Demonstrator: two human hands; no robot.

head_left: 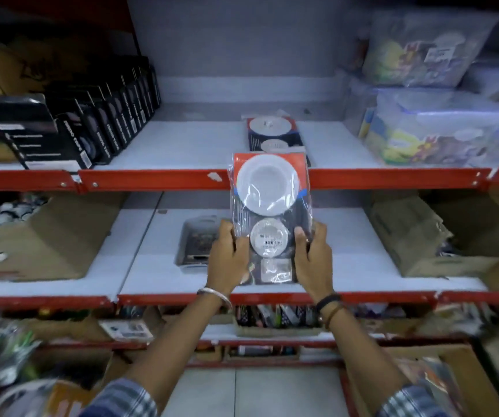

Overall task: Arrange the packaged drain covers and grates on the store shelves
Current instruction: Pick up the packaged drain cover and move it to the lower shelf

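- Store shelving with white boards and red front rails (164, 179), stacked in tiers under dim light.
- On the upper shelf (182, 145), far centre: one packaged drain cover set (272, 132) lying flat, red-and-dark card, two white round grates showing.
- Upper shelf, left: a row of black boxes (112, 115) standing on edge, leaning back.
- Upper shelf, right: clear plastic containers (428, 127) with colourful printed inserts, piled two high.
- Held upright at centre, in front of the upper rail: a second drain cover pack (269, 218) in clear wrap, large white disc on top, smaller round grate below, a small square piece at the bottom.
- Left hand (227, 257) closed around the pack's lower left edge, thumb on the front; bangle at the wrist.
- Right hand (314, 257) closed around the lower right edge, thumb on the front; dark bands at the wrist.
- Middle shelf: a grey packaged item (195, 242) lying flat just left of the left hand; cardboard boxes (43, 242) at far left and far right.
- Lower tiers: blurred, assorted packets, not readable.
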